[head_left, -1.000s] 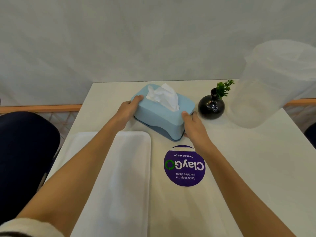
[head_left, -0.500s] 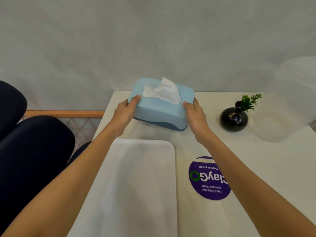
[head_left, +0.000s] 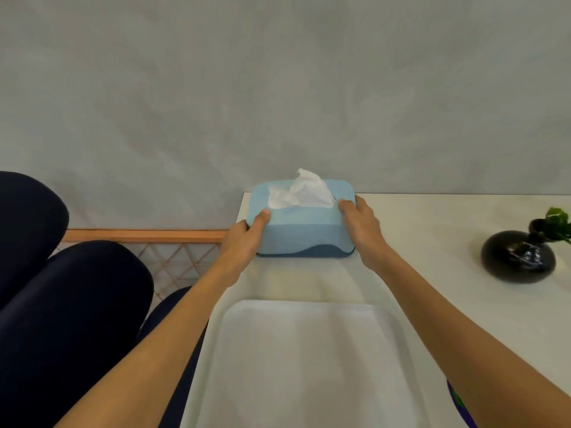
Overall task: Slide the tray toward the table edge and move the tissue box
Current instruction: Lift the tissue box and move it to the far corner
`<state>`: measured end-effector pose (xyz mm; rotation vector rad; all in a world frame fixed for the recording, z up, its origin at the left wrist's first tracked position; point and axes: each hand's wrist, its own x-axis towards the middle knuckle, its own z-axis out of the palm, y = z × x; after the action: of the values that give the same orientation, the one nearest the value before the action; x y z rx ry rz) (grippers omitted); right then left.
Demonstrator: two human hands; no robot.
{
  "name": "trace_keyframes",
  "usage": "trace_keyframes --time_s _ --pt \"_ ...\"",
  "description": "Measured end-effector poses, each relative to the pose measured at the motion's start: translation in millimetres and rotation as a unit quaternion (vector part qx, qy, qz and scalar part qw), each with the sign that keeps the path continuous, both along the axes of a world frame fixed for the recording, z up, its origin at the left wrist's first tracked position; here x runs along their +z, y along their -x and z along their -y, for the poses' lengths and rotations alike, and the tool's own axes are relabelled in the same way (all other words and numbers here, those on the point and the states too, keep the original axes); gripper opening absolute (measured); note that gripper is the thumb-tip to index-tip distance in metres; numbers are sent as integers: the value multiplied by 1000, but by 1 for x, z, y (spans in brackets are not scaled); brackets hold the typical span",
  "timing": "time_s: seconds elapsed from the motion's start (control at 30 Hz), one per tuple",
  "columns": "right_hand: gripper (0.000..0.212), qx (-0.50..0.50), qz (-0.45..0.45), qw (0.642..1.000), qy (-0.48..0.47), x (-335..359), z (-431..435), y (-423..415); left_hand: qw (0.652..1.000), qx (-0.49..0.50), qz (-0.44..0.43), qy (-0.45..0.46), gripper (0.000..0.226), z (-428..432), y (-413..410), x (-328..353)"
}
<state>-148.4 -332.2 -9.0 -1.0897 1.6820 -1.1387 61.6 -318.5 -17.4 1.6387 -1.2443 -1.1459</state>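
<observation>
A light blue tissue box (head_left: 301, 228) with a darker blue base and a white tissue sticking out of its top rests at the far left corner of the white table (head_left: 432, 242), close to the wall. My left hand (head_left: 244, 239) grips its left end, thumb on the top. My right hand (head_left: 360, 227) grips its right end. A white rectangular tray (head_left: 309, 366) lies nearer to me along the table's left edge, between my forearms.
A round black vase (head_left: 519, 254) with a green sprig stands at the right. A purple round sticker (head_left: 460, 406) shows partly under my right forearm. Dark blue chairs (head_left: 61, 304) and a wooden lattice rail (head_left: 148, 239) are off the table's left side.
Both hands have carried the tissue box from the middle of the table, beside the vase, to the far left corner. The view has shifted left; the translucent container has left the frame.
</observation>
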Motion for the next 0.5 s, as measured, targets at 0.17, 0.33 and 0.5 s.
trace_keyframes --time_s 0.17,0.33,0.5 --pt "48 -23 -1 1000 -15 -6 24 -7 997 -15 66 29 58 19 -7 -2" --pt "48 -19 -45 999 -13 -5 43 -11 995 -20 96 28 64 39 -6 -1" --pt "48 -28 -119 993 -1 0 58 -14 988 -41 147 15 77 52 0 4"
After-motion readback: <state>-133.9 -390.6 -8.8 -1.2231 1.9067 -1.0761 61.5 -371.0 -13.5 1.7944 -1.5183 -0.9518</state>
